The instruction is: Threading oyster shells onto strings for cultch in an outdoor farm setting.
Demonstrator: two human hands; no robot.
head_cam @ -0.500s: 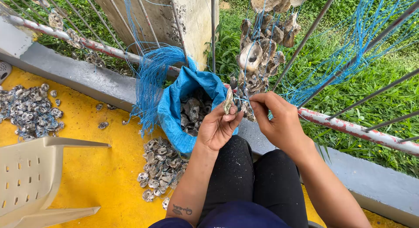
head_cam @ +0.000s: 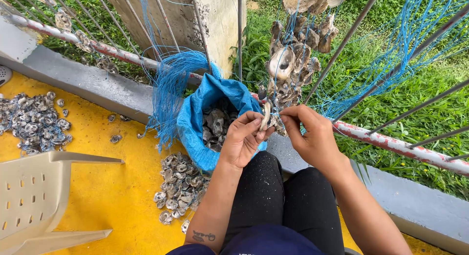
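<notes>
Oyster shell (head_cam: pixel 265 121): pinched in our left hand (head_cam: pixel 243 140) fingers, beside the right.
Right hand (head_cam: pixel 312 135): fingers closed on blue line.
Shell string (head_cam: pixel 293 64): hangs above, already threaded.
Blue sack (head_cam: pixel 215 120): left, shells remain.

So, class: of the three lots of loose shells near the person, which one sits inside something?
The shells in the blue sack; the other two piles lie bare on yellow floor.

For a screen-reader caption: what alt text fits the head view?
Two bare hands, left hand and right hand, pinch a pale oyster shell at the bottom of a hanging string of grey shells, above an open blue woven sack of shells on a yellow floor.
</notes>
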